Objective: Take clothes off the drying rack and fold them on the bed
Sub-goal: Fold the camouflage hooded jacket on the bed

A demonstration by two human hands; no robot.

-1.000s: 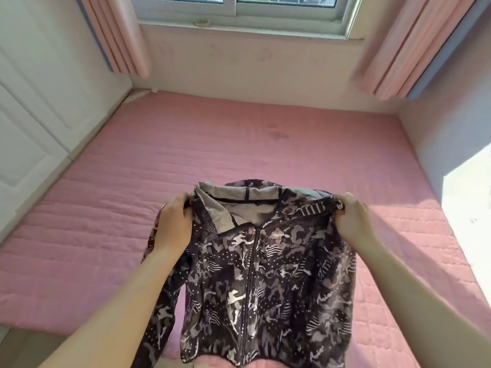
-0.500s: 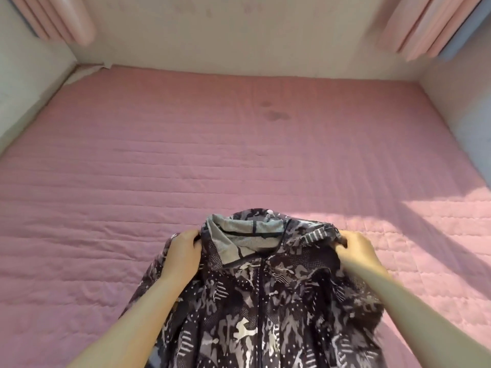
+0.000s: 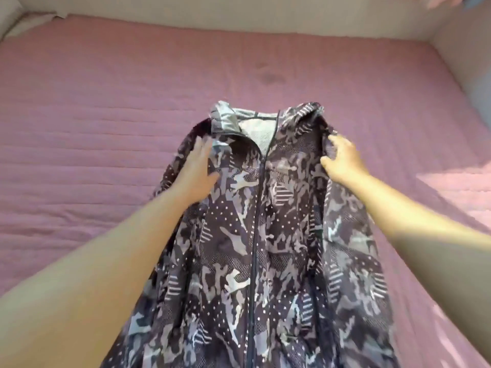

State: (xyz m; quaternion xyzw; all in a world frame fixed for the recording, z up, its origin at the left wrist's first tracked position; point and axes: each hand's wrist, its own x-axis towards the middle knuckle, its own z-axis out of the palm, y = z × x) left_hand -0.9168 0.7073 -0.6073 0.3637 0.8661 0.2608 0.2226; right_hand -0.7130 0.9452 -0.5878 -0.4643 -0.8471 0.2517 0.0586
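A dark camouflage zip jacket with a grey-lined hood lies front side up on the pink bed, hood toward the far wall and zipper running down the middle. My left hand rests flat on its left shoulder with fingers straight. My right hand rests over its right shoulder, fingers spread and relaxed, touching the fabric there. The jacket's hem runs out of the bottom of the view.
The pink quilted bed cover has a small dark stain beyond the hood. Beige walls close the bed at the far side and right. A sunlit patch falls on the cover at the right.
The jacket went from hanging in my gripping hands to lying spread on the bed. Both hands have let go of the shoulders and now lie open on them.
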